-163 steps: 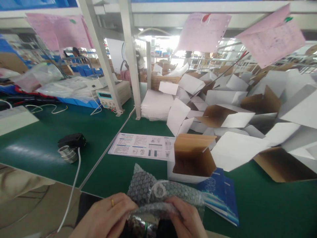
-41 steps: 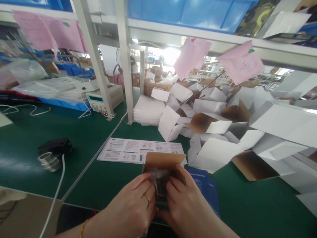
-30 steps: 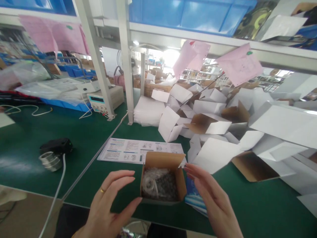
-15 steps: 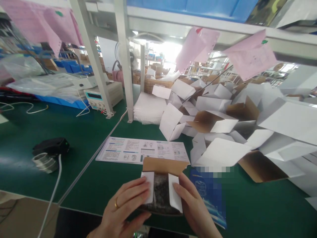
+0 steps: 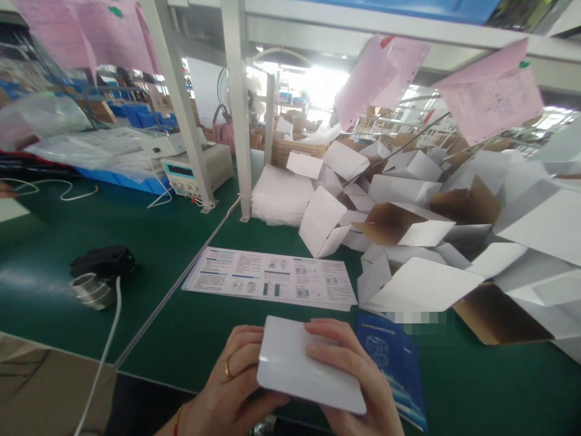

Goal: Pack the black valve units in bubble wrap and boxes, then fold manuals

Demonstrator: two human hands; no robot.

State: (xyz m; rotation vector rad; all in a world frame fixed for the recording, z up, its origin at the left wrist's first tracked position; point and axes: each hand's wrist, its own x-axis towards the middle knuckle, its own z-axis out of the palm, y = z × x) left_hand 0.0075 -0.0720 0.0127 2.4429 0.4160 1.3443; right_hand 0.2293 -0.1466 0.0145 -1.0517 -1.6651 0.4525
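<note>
A small white cardboard box [image 5: 302,357] is held low over the near edge of the green table, its white lid flap folded down over the top. My left hand [image 5: 242,375] grips its left side, fingers behind and thumb at the front. My right hand [image 5: 356,369] wraps round the right side, with fingers lying on the lid. The flap covers the contents. Just beyond the box lies a printed instruction sheet [image 5: 272,278], apparently a stack. A blue booklet [image 5: 390,369] rests beside my right hand.
Open white cardboard boxes [image 5: 422,284] are piled on the right. Clear plastic bags [image 5: 284,197] are stacked by a metal post [image 5: 239,121]. Leftward lie a black device with a metal fitting [image 5: 93,290] and white cable, and a power supply [image 5: 200,169]. Pink papers [image 5: 494,91] hang overhead.
The box's lid flap has come down over the side flaps and the dark contents. My right hand has shifted onto the lid. The camera view has turned slightly left.
</note>
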